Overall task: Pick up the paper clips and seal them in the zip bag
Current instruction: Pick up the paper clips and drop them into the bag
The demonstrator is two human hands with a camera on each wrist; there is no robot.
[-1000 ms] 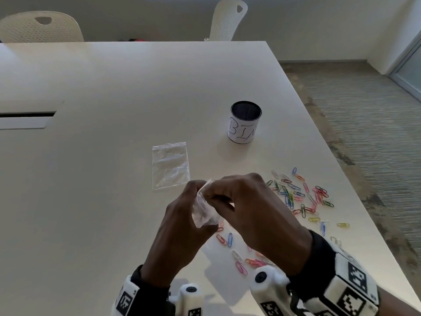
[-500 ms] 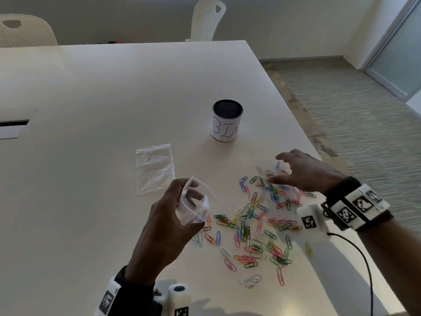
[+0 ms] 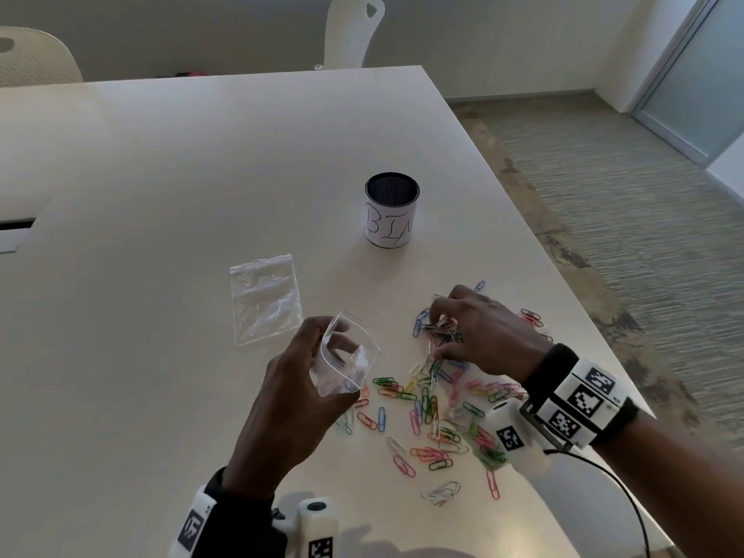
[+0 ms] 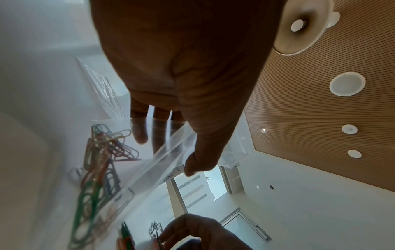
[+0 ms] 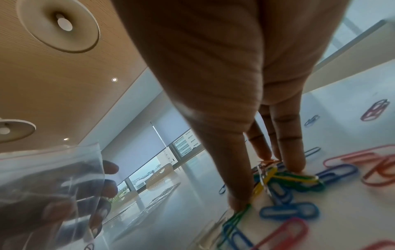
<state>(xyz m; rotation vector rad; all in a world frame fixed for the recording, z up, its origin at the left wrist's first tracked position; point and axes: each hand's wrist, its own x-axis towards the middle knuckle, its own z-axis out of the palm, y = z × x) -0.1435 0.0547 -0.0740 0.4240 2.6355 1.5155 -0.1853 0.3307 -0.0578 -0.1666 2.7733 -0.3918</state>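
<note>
My left hand (image 3: 334, 350) holds a small clear zip bag (image 3: 348, 366) above the table, mouth up and spread open; the left wrist view shows thumb and fingers (image 4: 138, 133) pinching the bag (image 4: 162, 160) at its rim. Many coloured paper clips (image 3: 426, 408) lie scattered on the white table (image 3: 161, 195) to the right of the bag. My right hand (image 3: 441, 330) is down on the far part of the pile. Its thumb and fingertips (image 5: 295, 165) close round a small bunch of paper clips (image 5: 286, 179) that still lies on the table.
A second clear zip bag (image 3: 263, 300) lies flat left of the pile. A cup marked BIN (image 3: 390, 211) stands behind the clips. The table's right edge (image 3: 596, 344) runs close past the clips. Two white chairs (image 3: 354, 30) stand at the far side.
My right hand let go of the bag and moved right and down onto the clips, where its fingers closed on a bunch. My left hand now holds the opened bag alone.
</note>
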